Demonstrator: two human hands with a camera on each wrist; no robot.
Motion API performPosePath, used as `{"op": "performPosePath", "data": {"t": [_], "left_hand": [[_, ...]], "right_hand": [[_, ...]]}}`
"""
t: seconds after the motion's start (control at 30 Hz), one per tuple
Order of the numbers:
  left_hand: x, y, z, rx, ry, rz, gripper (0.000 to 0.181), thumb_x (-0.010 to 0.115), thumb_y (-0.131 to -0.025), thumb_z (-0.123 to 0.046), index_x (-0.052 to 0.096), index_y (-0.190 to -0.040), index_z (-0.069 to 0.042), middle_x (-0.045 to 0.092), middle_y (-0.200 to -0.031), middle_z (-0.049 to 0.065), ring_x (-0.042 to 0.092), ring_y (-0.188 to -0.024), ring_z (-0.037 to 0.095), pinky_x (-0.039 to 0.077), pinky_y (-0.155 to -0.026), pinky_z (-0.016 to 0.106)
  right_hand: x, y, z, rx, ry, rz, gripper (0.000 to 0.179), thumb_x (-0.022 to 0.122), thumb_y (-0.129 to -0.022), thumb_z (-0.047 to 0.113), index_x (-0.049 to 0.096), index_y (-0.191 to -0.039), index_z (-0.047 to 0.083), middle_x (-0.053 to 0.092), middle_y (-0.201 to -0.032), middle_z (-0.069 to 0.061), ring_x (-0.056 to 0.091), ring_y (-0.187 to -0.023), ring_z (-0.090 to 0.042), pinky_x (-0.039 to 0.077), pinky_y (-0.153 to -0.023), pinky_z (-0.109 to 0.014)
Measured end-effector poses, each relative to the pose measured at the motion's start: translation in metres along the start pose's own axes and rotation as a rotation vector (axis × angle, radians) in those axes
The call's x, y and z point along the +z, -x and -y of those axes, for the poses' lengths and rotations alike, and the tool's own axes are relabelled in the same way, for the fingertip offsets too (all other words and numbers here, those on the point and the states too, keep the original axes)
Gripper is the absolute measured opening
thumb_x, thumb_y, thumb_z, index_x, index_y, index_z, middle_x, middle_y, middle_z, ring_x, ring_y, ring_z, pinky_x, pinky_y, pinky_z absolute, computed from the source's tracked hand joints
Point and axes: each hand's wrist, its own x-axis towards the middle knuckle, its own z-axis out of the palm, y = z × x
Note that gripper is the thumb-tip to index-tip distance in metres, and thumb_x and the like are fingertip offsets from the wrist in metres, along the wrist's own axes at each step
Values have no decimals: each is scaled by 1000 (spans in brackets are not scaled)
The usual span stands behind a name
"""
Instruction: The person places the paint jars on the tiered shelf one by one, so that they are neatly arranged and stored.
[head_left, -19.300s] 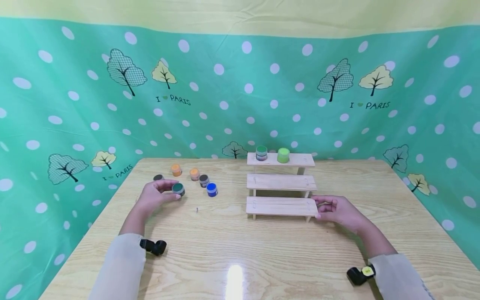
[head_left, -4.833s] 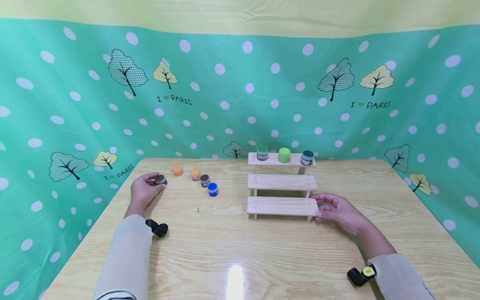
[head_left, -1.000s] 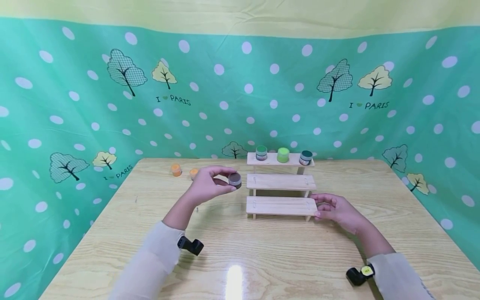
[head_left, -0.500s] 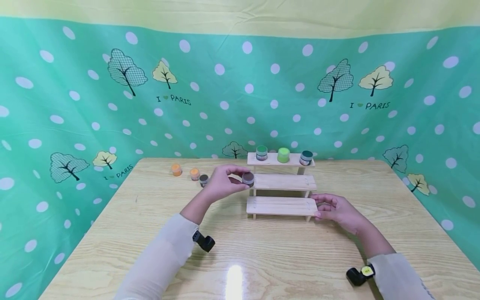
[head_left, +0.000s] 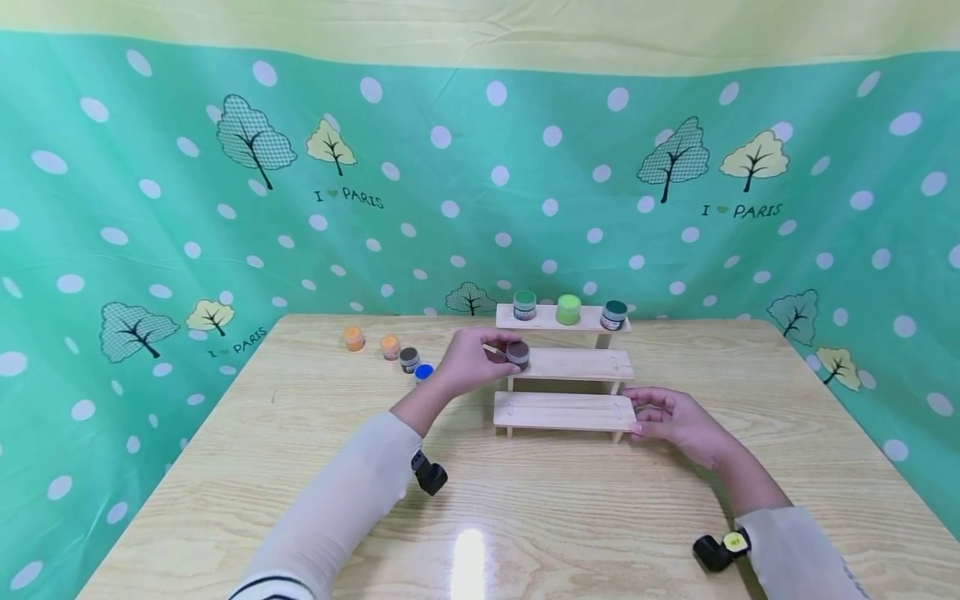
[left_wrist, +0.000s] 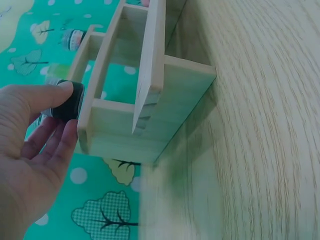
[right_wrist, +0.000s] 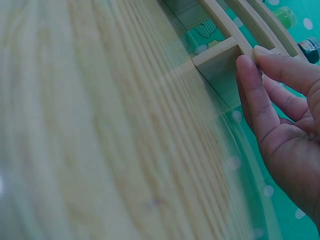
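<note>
My left hand [head_left: 467,363] pinches a small dark brown paint jar [head_left: 518,354] between thumb and fingers. The jar is right at the left end of the middle step of a three-tier wooden display stand [head_left: 573,410]. In the left wrist view the dark jar [left_wrist: 70,102] overlaps the end of that step. With thumb and fingertips, my right hand [head_left: 677,425] grips the right end of the lowest step. Along the top step stand a green paint jar [head_left: 524,306], a light green one [head_left: 567,310] and a dark green one [head_left: 613,315].
Left of the stand on the wooden table [head_left: 570,517] sit two orange jars, one farther left [head_left: 353,338] and another orange jar [head_left: 390,347], plus a dark jar [head_left: 409,360]. A blue jar [head_left: 423,372] is partly hidden by my left arm. A dotted green cloth [head_left: 420,192] hangs behind.
The dark green jar went onto the top step. My left hand then picked up the dark brown jar at far left and carried it right to the middle step. My right hand stays put.
</note>
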Motion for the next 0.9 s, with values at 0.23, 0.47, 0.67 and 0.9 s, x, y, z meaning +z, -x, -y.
{"op": "performPosePath", "data": {"t": [0.23, 0.47, 0.67, 0.9], "left_hand": [[6, -3, -5, -24, -7, -1, 36, 80, -78, 0, 71, -113, -4, 70, -105, 11, 69, -89, 19, 58, -76, 22], [9, -5, -3, -44, 2, -16, 38, 80, -78, 0, 70, -114, -3, 69, -108, 12, 69, -90, 20, 58, -76, 21], [9, -6, -1, -49, 4, -25, 39, 80, -78, 0, 70, -115, -3, 69, -107, 12, 69, -90, 19, 57, -76, 21], [9, -4, -1, -56, 11, -27, 40, 81, -77, 0, 70, -115, -3, 70, -106, 11, 69, -88, 18, 58, -76, 22]], "right_hand": [[-1, 0, 0, -22, -9, 12, 64, 73, -85, 2, 39, -137, -15, 57, -122, -23, 65, -97, -18, 58, -84, -35], [-1, 0, -1, -42, -15, 23, 63, 72, -86, 1, 39, -136, -17, 59, -118, -20, 65, -97, -17, 58, -83, -36], [-2, 0, -1, -44, -21, 27, 62, 72, -86, 1, 38, -136, -17, 60, -118, -20, 66, -97, -17, 58, -84, -37], [-1, 1, -1, -41, -30, 27, 62, 71, -87, -1, 38, -137, -17, 58, -119, -24, 65, -97, -18, 58, -84, -37]]}}
